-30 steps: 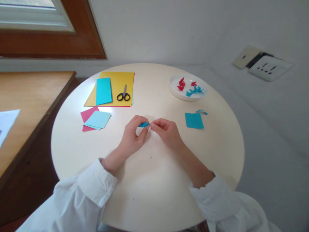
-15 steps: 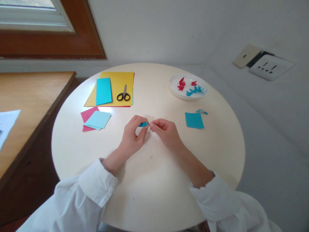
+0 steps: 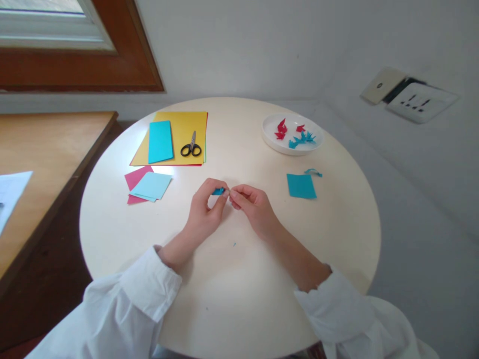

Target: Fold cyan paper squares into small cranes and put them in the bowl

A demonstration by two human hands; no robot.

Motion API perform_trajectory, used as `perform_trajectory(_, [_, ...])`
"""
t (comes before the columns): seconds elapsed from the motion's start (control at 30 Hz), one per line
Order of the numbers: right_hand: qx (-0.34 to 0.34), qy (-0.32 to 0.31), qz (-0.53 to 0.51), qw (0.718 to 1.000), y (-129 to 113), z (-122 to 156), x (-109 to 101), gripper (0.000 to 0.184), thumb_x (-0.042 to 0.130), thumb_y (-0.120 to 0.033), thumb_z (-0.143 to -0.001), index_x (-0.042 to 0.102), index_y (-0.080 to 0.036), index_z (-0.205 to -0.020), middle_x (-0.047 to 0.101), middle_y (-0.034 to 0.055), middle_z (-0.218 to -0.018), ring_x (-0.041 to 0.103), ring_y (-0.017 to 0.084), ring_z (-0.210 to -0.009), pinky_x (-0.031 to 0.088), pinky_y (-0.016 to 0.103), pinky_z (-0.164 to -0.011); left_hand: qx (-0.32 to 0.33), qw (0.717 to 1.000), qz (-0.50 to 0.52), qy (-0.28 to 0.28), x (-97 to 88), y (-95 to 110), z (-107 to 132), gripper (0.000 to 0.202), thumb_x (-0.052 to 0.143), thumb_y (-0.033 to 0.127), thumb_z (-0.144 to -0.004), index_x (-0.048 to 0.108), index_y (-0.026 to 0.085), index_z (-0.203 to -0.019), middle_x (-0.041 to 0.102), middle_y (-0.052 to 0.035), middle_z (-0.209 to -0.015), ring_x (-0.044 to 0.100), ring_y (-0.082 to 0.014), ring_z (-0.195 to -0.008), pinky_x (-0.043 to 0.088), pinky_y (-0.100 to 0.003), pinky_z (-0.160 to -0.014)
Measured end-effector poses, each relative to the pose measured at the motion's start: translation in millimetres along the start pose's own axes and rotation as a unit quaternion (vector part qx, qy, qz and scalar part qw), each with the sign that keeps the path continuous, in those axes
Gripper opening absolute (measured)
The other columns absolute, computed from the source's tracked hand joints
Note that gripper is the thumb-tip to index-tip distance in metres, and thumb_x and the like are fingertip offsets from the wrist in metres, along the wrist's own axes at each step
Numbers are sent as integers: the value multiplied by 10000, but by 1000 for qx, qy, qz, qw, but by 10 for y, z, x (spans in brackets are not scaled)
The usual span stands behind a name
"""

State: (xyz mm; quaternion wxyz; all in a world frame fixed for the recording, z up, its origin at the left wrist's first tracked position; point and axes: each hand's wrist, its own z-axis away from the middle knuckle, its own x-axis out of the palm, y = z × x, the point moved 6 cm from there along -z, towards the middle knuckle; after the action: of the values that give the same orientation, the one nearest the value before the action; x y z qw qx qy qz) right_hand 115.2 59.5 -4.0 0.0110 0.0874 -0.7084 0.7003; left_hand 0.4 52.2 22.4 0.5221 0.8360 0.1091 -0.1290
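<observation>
Over the middle of a round cream table (image 3: 337, 239), my left hand (image 3: 204, 212) and my right hand (image 3: 252, 207) meet fingertip to fingertip. Both pinch a tiny folded piece of blue paper (image 3: 218, 191), of which only a sliver shows between the fingers. A small blue paper square (image 3: 301, 186) lies to the right of my right hand, with a thin blue paper scrap (image 3: 313, 172) just beyond it.
A white plate (image 3: 272, 137) with red and blue folded paper figures sits at the back right. Black scissors (image 3: 191, 145) and a blue sheet (image 3: 160, 141) lie on yellow paper (image 3: 187, 124). Light-blue paper (image 3: 151, 185) covers pink paper (image 3: 135, 177). A wooden desk (image 3: 45, 149) stands left.
Both hands have shifted slightly left and closed tighter on the small blue piece, so less of it shows now.
</observation>
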Motion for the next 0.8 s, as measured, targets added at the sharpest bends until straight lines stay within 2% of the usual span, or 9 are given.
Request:
perform_trajectory(0.13, [-28, 15, 32, 999, -28, 10, 2, 208, 584, -376, -698, 548, -180, -642, 473, -43, -561, 446, 95, -562, 385, 248, -580, -33, 999, 29, -2, 10, -25, -4, 44, 505, 208, -815, 532, 189, -785, 576, -17, -771, 552, -136, -746, 437, -263, -668])
perform_trajectory(0.33, [-39, 44, 51, 997, -51, 13, -31, 197, 568, -366, -714, 552, -182, -647, 533, -22, -593, 495, 109, -583, 411, 254, -592, -77, 992, 98, 8, 4, -70, -19, 58, 532, 240, -801, 536, 190, -773, 555, -7, -747, 528, -128, -716, 426, -253, -656])
perform_trajectory(0.53, [-63, 54, 88, 993, -71, 39, -27, 148, 608, -331, -704, 620, -187, -739, 651, 23, -737, 569, 136, -665, 434, 255, -595, -82, 991, 107, 17, -5, -77, -24, 72, 557, 264, -788, 543, 196, -770, 563, -12, -770, 528, -136, -730, 422, -255, -646])
perform_trajectory(0.8, [-83, 58, 104, 989, -84, 54, -33, 124, 599, -311, -724, 610, -189, -700, 632, 10, -699, 551, 129, -642, 419, 251, -576, -74, 991, 107, 27, -22, -63, -35, 59, 587, 233, -747, 568, 187, -717, 563, -18, -781, 532, -147, -759, 412, -272, -674])
